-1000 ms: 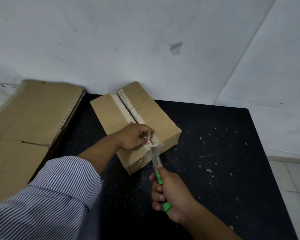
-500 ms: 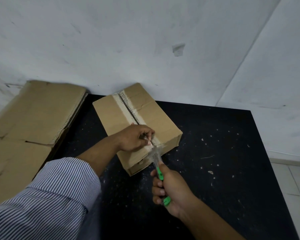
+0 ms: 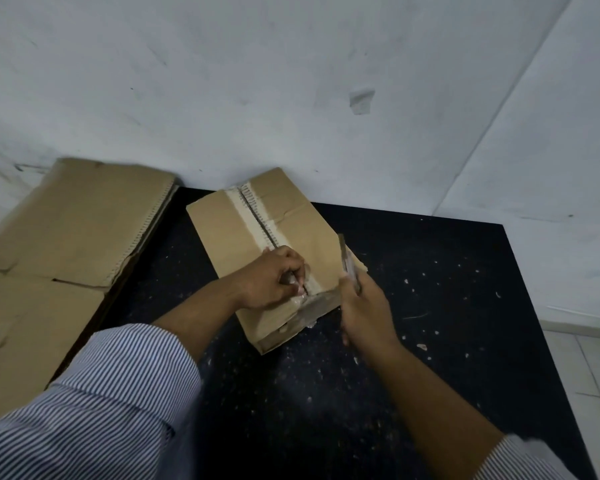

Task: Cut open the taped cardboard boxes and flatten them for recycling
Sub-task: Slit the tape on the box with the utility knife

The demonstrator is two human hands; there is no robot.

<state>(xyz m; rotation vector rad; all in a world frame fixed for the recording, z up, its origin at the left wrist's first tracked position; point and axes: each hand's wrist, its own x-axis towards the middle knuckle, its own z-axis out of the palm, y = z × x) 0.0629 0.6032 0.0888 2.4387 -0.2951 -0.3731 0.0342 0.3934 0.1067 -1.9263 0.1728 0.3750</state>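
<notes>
A brown cardboard box (image 3: 222, 233) sits on a black speckled table (image 3: 430, 292), turned at an angle, with its far corner against the white wall (image 3: 291, 81). A strip of pale tape (image 3: 238, 211) runs down the middle of its top, and a dark slit shows along the seam from the far end to the near one. The left hand (image 3: 271, 282) rests on top of the box near its front edge, fingers curled, with the fingertips (image 3: 300, 289) at the seam. Whether they pinch a bit of tape or only press on the flap cannot be told. Crumpled clear tape hangs over the box's front edge just below that hand. The right hand (image 3: 364, 313) is just beside the box's near right corner, wrapped around a knife (image 3: 347, 263) whose blade points up and away over the right flap. The blade is blurred and appears clear of the cardboard. Both arms wear striped sleeves (image 3: 118, 393) pushed up the forearm. To the left, sheets of flattened cardboard (image 3: 84, 220) lie side by side, reaching to the table's left edge. Small pale scraps dot the table on the right, and tiled floor (image 3: 589, 362) shows beyond it.
</notes>
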